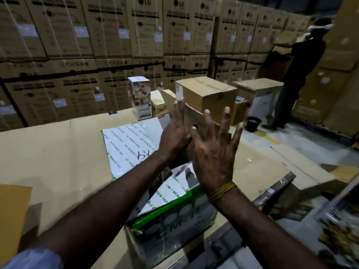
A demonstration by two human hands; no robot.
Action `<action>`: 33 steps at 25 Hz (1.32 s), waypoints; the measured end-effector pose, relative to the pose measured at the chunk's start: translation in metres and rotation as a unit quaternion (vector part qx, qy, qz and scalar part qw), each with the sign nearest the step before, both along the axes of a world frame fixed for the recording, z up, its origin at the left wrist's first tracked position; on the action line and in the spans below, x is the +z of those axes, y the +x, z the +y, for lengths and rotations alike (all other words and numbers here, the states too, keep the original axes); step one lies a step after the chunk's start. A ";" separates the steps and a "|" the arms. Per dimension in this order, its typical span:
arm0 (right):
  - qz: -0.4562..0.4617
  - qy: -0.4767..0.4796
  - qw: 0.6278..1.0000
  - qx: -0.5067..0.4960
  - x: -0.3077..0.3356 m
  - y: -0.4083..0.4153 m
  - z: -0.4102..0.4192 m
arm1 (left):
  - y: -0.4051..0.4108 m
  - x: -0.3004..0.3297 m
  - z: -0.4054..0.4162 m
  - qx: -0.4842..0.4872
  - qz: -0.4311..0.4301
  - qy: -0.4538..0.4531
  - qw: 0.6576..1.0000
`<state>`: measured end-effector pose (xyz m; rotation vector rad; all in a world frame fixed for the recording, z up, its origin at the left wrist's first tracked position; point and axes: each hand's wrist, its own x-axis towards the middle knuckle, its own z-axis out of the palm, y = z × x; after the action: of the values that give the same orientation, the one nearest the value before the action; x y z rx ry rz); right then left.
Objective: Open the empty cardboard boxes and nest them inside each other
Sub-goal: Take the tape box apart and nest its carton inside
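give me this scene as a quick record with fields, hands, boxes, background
left hand: fingers straight, against a plain brown cardboard flap
right hand: open, fingers spread, above the box
nearest box: green-and-white printed cardboard box, white flaps raised
behind it: closed brown cardboard box; small white printed carton
background: stacked brown cartons; a second person
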<state>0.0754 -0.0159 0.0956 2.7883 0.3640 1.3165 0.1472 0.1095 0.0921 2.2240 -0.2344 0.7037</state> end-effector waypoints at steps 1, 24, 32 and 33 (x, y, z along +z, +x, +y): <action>0.013 -0.004 1.000 -0.007 -0.004 0.004 -0.006 | 0.004 -0.002 -0.007 -0.008 0.007 0.011 1.000; 0.443 0.050 0.895 -0.017 -0.033 0.054 -0.044 | 0.021 -0.031 -0.036 -0.026 0.174 0.177 0.968; 0.403 -0.015 0.915 -0.027 -0.032 0.031 -0.025 | -0.003 -0.037 -0.009 0.092 0.226 0.285 0.927; 0.412 -0.013 0.911 -0.019 -0.031 0.026 -0.023 | -0.007 -0.036 -0.004 0.110 0.237 0.293 0.920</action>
<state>0.1015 -0.0386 0.0642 3.1483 0.3264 0.0443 0.1406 0.1053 0.0557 2.9511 0.0666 0.1882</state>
